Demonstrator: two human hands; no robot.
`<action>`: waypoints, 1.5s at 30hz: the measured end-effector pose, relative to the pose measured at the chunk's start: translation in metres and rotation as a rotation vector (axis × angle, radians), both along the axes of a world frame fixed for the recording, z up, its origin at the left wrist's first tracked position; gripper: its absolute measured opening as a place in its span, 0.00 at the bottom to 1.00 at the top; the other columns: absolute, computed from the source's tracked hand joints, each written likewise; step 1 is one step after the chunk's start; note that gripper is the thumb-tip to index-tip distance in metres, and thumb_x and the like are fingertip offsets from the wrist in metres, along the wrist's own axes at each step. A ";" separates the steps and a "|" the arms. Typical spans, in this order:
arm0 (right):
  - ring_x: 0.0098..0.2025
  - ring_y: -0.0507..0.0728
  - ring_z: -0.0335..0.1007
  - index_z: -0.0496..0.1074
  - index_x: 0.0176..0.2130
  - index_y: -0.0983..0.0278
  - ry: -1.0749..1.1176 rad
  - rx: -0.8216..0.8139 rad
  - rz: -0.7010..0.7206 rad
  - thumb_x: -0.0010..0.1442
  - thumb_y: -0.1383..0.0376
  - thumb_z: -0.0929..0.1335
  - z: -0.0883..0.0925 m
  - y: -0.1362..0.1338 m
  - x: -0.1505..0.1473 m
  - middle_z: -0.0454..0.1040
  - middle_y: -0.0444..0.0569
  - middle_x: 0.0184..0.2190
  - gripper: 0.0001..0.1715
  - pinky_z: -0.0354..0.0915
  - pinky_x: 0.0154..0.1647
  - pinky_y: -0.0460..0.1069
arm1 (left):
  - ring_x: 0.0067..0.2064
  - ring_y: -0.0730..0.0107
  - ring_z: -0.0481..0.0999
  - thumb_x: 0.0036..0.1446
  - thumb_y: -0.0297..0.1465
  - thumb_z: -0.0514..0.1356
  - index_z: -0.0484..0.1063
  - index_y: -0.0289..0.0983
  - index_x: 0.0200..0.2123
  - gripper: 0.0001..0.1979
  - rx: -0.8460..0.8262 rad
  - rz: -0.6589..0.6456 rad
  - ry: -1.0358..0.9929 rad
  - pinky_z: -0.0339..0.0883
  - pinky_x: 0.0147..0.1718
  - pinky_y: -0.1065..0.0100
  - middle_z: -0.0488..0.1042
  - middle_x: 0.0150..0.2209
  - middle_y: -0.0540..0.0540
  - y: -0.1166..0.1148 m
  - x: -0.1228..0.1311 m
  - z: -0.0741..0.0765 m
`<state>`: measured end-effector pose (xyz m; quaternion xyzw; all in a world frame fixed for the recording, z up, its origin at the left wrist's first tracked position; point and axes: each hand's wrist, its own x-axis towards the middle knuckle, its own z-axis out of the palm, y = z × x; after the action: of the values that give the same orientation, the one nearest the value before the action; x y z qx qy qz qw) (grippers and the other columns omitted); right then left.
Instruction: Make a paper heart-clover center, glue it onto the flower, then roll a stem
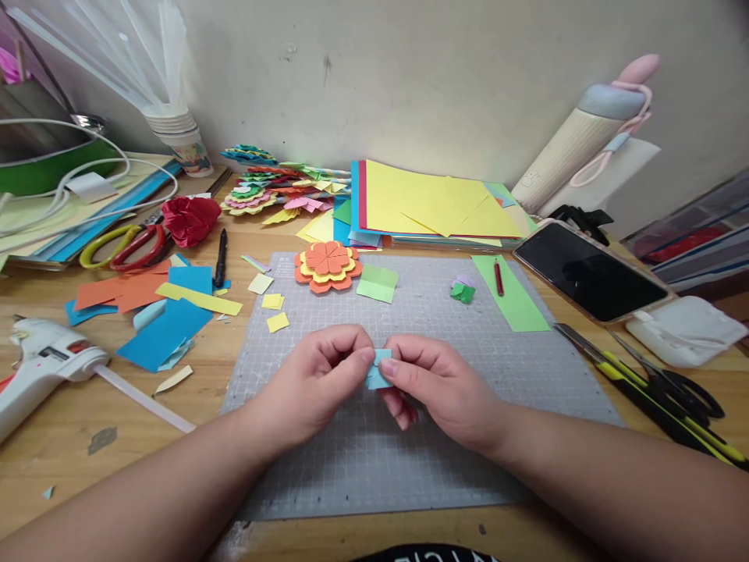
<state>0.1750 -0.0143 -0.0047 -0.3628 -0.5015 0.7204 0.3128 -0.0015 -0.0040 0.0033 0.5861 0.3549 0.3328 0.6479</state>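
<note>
Between my two hands is a small light blue piece of paper (379, 375), held above the grey cutting mat (363, 476). My left hand (328, 371) pinches its left edge between thumb and forefinger. On its right side, the thumb and forefinger of my right hand (436, 382) grip the same piece. Beyond my hands on the mat lie a layered orange and yellow paper flower (328, 265), a creased light green paper (378, 282) and small green and purple paper pieces (463, 292). Small yellow squares (277, 321) lie to the left.
At left are a glue gun (52, 363), blue paper scraps (167, 332), a black pen (221, 259) and scissors (137, 243). A paper stack (433, 199) lies at the back. A phone (594, 269), a utility knife (637, 390) and black scissors (679, 382) are at right.
</note>
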 end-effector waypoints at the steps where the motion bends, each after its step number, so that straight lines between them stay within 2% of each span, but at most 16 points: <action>1: 0.19 0.47 0.61 0.62 0.24 0.63 0.012 -0.006 0.002 0.62 0.56 0.66 -0.001 0.000 0.000 0.66 0.40 0.19 0.19 0.56 0.20 0.43 | 0.26 0.73 0.62 0.61 0.34 0.54 0.61 0.38 0.22 0.15 0.006 0.007 0.007 0.56 0.30 0.69 0.65 0.21 0.53 0.000 0.000 0.000; 4: 0.18 0.47 0.62 0.63 0.25 0.64 0.094 -0.089 -0.001 0.62 0.57 0.67 -0.003 0.001 -0.001 0.68 0.40 0.19 0.18 0.54 0.18 0.43 | 0.24 0.73 0.61 0.61 0.37 0.54 0.61 0.38 0.21 0.17 -0.049 0.021 0.010 0.55 0.28 0.69 0.63 0.20 0.54 0.002 -0.001 -0.004; 7: 0.15 0.46 0.60 0.65 0.26 0.64 0.257 -0.284 0.006 0.62 0.58 0.66 -0.005 0.005 0.000 0.66 0.39 0.16 0.16 0.51 0.16 0.42 | 0.25 0.73 0.61 0.61 0.37 0.53 0.66 0.37 0.25 0.14 -0.123 0.086 -0.079 0.56 0.28 0.69 0.63 0.23 0.53 0.004 -0.001 -0.008; 9: 0.14 0.46 0.57 0.65 0.27 0.65 0.369 -0.462 0.065 0.61 0.59 0.66 -0.006 0.009 0.002 0.64 0.38 0.15 0.15 0.50 0.15 0.42 | 0.30 0.73 0.63 0.58 0.33 0.58 0.68 0.38 0.32 0.05 -0.095 0.149 -0.130 0.58 0.30 0.70 0.65 0.28 0.52 0.003 -0.001 -0.009; 11: 0.13 0.45 0.55 0.65 0.26 0.65 0.450 -0.633 0.164 0.59 0.61 0.65 -0.007 0.012 0.005 0.63 0.38 0.15 0.13 0.52 0.15 0.42 | 0.33 0.73 0.64 0.54 0.30 0.62 0.67 0.38 0.35 0.06 -0.029 0.150 -0.118 0.60 0.33 0.70 0.65 0.32 0.52 0.002 -0.001 -0.008; 13: 0.13 0.45 0.56 0.64 0.25 0.64 0.475 -0.723 0.254 0.58 0.60 0.65 -0.009 0.013 0.007 0.63 0.38 0.15 0.14 0.53 0.14 0.42 | 0.34 0.72 0.65 0.55 0.31 0.63 0.67 0.38 0.33 0.07 0.006 0.108 -0.086 0.60 0.34 0.70 0.65 0.33 0.51 0.001 0.000 -0.006; 15: 0.13 0.46 0.59 0.64 0.25 0.64 0.419 -0.670 0.239 0.58 0.57 0.64 -0.010 0.012 0.006 0.65 0.39 0.15 0.16 0.51 0.13 0.41 | 0.33 0.73 0.67 0.56 0.32 0.63 0.66 0.37 0.32 0.07 -0.028 0.086 -0.097 0.61 0.33 0.70 0.66 0.30 0.52 0.002 0.001 -0.006; 18: 0.14 0.47 0.62 0.66 0.27 0.65 0.205 -0.418 0.003 0.62 0.53 0.63 -0.011 0.009 0.002 0.67 0.41 0.17 0.21 0.48 0.11 0.41 | 0.28 0.76 0.66 0.56 0.32 0.63 0.66 0.37 0.31 0.08 -0.123 0.119 -0.154 0.58 0.29 0.71 0.66 0.26 0.54 0.005 0.001 -0.007; 21: 0.16 0.46 0.63 0.66 0.29 0.64 0.051 -0.159 -0.183 0.64 0.54 0.63 -0.007 0.006 0.000 0.68 0.40 0.20 0.18 0.52 0.13 0.40 | 0.23 0.79 0.59 0.54 0.33 0.65 0.65 0.37 0.30 0.10 -0.195 0.167 -0.136 0.52 0.24 0.73 0.63 0.23 0.57 0.008 0.000 -0.009; 25: 0.19 0.46 0.63 0.66 0.29 0.64 -0.033 0.062 -0.191 0.62 0.57 0.67 -0.001 0.005 0.000 0.68 0.39 0.22 0.14 0.55 0.17 0.41 | 0.23 0.80 0.58 0.52 0.34 0.66 0.66 0.36 0.29 0.11 -0.234 0.169 -0.104 0.50 0.23 0.73 0.63 0.22 0.56 0.008 0.001 -0.009; 28: 0.19 0.45 0.61 0.65 0.28 0.64 -0.041 0.099 -0.202 0.61 0.58 0.68 0.000 0.005 0.000 0.67 0.39 0.21 0.15 0.56 0.19 0.42 | 0.23 0.80 0.58 0.52 0.33 0.65 0.67 0.36 0.31 0.10 -0.288 0.187 -0.143 0.51 0.23 0.74 0.63 0.22 0.56 0.006 0.002 -0.008; 33: 0.19 0.46 0.61 0.65 0.27 0.63 -0.046 0.064 -0.276 0.62 0.57 0.68 -0.002 0.006 0.000 0.67 0.38 0.21 0.16 0.55 0.18 0.42 | 0.23 0.79 0.61 0.55 0.34 0.61 0.68 0.37 0.33 0.07 -0.353 0.213 -0.214 0.53 0.23 0.74 0.66 0.21 0.55 0.006 0.002 -0.010; 37: 0.19 0.46 0.62 0.65 0.27 0.63 -0.049 0.063 -0.264 0.62 0.58 0.67 -0.003 0.006 0.000 0.67 0.38 0.21 0.15 0.55 0.19 0.43 | 0.22 0.79 0.61 0.56 0.35 0.61 0.67 0.36 0.28 0.10 -0.235 0.196 -0.109 0.54 0.23 0.73 0.64 0.21 0.55 0.007 0.002 -0.010; 42: 0.20 0.46 0.62 0.67 0.30 0.63 -0.048 0.087 -0.242 0.61 0.59 0.68 -0.003 0.006 0.000 0.67 0.39 0.21 0.12 0.56 0.19 0.43 | 0.23 0.79 0.59 0.55 0.32 0.60 0.66 0.36 0.26 0.09 -0.022 0.243 0.085 0.53 0.23 0.73 0.63 0.21 0.56 0.006 0.001 -0.005; 45: 0.20 0.46 0.61 0.68 0.30 0.64 -0.063 0.110 -0.236 0.61 0.60 0.68 -0.001 0.006 0.000 0.67 0.39 0.21 0.11 0.56 0.20 0.43 | 0.23 0.78 0.59 0.55 0.32 0.59 0.65 0.36 0.25 0.08 0.051 0.234 0.151 0.53 0.23 0.73 0.61 0.20 0.57 0.005 0.001 -0.003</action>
<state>0.1754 -0.0084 -0.0061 -0.4239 -0.5039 0.6382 0.3988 -0.0001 0.0011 0.0006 0.5802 0.4600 0.3698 0.5612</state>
